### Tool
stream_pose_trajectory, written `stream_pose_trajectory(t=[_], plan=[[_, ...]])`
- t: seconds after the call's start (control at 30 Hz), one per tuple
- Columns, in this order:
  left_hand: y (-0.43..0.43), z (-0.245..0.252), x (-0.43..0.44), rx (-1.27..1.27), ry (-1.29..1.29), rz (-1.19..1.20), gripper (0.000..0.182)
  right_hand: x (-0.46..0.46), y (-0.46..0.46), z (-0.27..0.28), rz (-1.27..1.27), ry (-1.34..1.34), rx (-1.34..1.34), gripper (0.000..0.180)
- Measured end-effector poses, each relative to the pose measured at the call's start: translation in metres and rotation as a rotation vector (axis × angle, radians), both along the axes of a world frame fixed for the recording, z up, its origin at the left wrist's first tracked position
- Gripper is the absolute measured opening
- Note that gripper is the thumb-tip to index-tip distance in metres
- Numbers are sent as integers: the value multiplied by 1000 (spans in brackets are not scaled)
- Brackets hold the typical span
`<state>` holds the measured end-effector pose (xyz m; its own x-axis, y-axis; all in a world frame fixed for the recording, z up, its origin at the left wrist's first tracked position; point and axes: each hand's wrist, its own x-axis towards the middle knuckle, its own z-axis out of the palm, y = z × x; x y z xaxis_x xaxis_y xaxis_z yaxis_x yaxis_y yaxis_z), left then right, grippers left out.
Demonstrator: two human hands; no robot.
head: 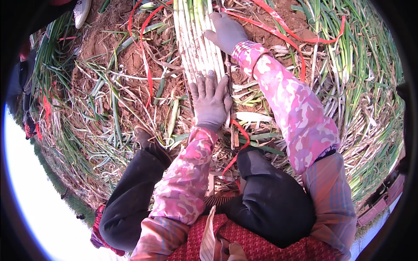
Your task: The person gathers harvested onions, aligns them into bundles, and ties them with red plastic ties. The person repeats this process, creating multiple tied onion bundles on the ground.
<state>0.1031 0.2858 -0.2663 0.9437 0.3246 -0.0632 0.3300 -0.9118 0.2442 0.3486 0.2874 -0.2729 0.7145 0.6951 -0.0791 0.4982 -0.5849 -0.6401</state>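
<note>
A bundle of long white-stemmed green onions (pixel 199 42) lies on the ground before me, its green part running out at the top edge. My left hand (pixel 210 99), in a greyish glove, rests flat over the bundle's near end with its fingers spread. That near end is partly hidden under the palm. Farther up, my right hand (pixel 228 32), gloved alike, is at the bundle's right side. Its thumb and fingertips are apart and reach onto the stems. A thin stick (pixel 229 78) lies along the bundle's right edge.
Red plastic strips (pixel 274 31) trail over the soil on both sides. Heaps of green onions lie at right (pixel 346 65) and left (pixel 54 62). Loose leaves (pixel 112 98) litter the ground. My bent knees (pixel 274 202) flank my arms. Another person's shoe (pixel 81 13) shows at upper left.
</note>
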Motion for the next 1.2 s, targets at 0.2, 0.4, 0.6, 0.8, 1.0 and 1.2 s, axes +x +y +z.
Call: stream_pose_trajectory(t=[0.2,0.4,0.6,0.8,1.0,1.2], plan=[[-4,-1,4,25,78,-40,67,-29,-61,19,-290,172,313,47],[2,1,1,87,230,-60,71,-150,-213,67,-373,260,450,35],[14,40,-9,-241,184,24,67,-217,-402,102,-878,-378,127,36],[-5,55,-75,-938,-120,298,48,-194,-538,74,-986,-4,-417,64],[-5,94,-105,-866,-152,268,44,-239,-445,105,-860,-179,-301,54],[-25,170,-109,-1189,-105,237,43,-296,-429,73,-804,220,-228,44]])
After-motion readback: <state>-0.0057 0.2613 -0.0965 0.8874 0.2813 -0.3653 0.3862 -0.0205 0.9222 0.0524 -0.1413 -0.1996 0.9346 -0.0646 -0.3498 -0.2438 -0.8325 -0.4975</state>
